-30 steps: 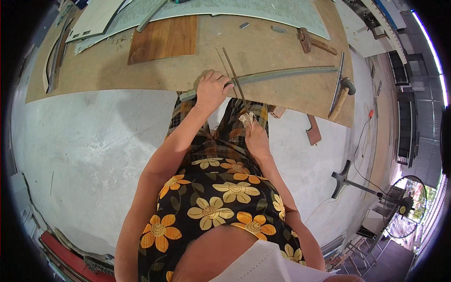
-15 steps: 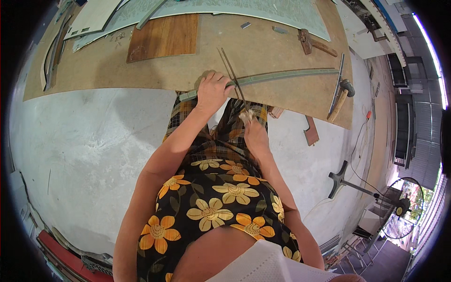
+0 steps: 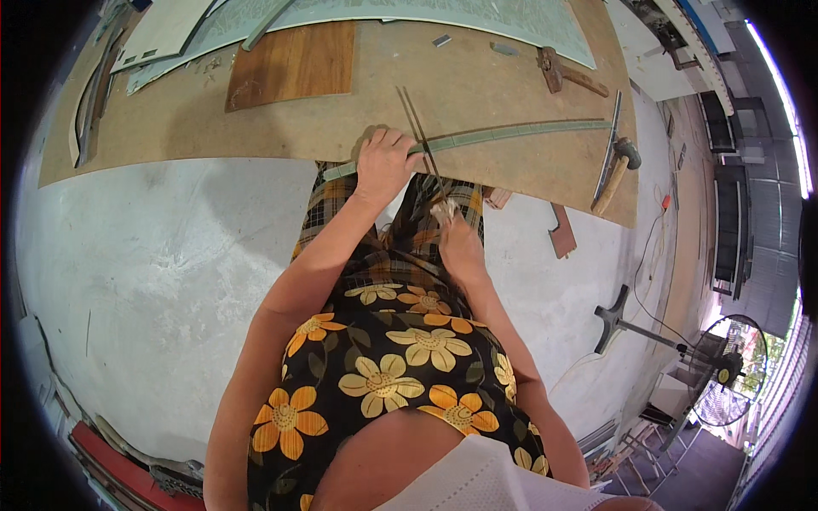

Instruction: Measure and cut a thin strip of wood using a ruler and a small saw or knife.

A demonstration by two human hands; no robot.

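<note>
Centrally, at the near edge of the surface, the left hand clamps a green strip; the right hand grips a rod crossing the strip.

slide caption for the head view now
Left hand holds a long green strip lying partly on the worktable; right hand grips a thin rod crossing the strip.

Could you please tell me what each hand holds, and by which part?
Left hand: green strip, near its left end. Right hand: thin rod, by its wrapped end.
</note>
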